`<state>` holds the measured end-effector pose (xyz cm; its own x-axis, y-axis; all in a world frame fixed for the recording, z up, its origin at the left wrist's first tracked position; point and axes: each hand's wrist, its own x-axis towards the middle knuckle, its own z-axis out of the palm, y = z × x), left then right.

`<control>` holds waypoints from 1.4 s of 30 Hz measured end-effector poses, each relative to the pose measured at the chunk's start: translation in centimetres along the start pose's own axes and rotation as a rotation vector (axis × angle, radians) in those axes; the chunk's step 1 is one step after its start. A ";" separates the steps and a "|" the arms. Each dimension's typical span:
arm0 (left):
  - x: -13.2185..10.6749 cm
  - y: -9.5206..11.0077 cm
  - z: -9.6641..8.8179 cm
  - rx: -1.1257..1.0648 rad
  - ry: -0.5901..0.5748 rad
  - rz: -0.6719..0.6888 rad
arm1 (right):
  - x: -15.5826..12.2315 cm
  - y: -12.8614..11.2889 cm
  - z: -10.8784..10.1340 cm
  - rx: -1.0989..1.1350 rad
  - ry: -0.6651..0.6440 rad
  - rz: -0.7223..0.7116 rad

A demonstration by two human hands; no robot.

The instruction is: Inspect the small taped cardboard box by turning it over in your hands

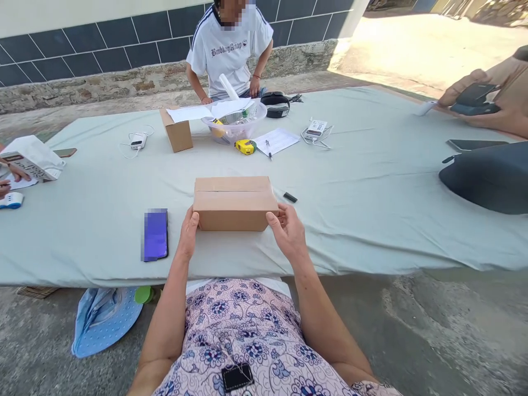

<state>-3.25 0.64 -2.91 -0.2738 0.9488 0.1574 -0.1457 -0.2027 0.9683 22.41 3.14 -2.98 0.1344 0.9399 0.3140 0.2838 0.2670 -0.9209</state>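
A closed brown cardboard box (233, 220) rests on the cloth-covered table in front of me, a taped seam running across its top. My left hand (190, 228) is pressed against the box's left end, thumb at the near corner. On the opposite end, my right hand (289, 228) grips the near right corner, its thumb on the front face and fingers along the side. Just beyond my right fingers lies a small black object (290, 197). A phone (155, 235) with a purple screen lies left of my left hand.
Farther back are a smaller cardboard box (178, 135), a clear plastic basin (235, 129), a yellow tape measure (246, 146), a paper (280, 141) with a pen, and a white power bank (317, 128). A black bag (487, 176) sits right. People are at the far, left and right sides.
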 end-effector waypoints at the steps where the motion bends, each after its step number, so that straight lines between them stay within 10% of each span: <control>1: 0.2 -0.5 -0.3 -0.016 0.015 -0.032 | 0.0 0.2 0.0 -0.011 -0.023 0.034; 13: 0.0 0.3 -0.1 0.107 0.126 -0.104 | 0.2 -1.5 -1.2 -0.087 -0.062 0.078; 20: -0.1 1.5 -0.3 0.088 0.092 0.137 | 0.2 0.4 -0.6 0.143 -0.070 -0.044; 29: 1.5 -4.7 -1.2 0.070 0.106 0.022 | 0.9 4.6 2.2 0.105 -0.237 0.230; 42: 1.4 -5.9 -1.7 0.136 0.176 0.085 | 0.5 0.0 1.6 -0.204 -0.191 0.267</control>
<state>-4.35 2.72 -8.78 -0.4429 0.8704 0.2152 0.0115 -0.2344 0.9721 20.99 3.92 -3.21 0.0553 0.9985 0.0029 0.4480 -0.0222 -0.8938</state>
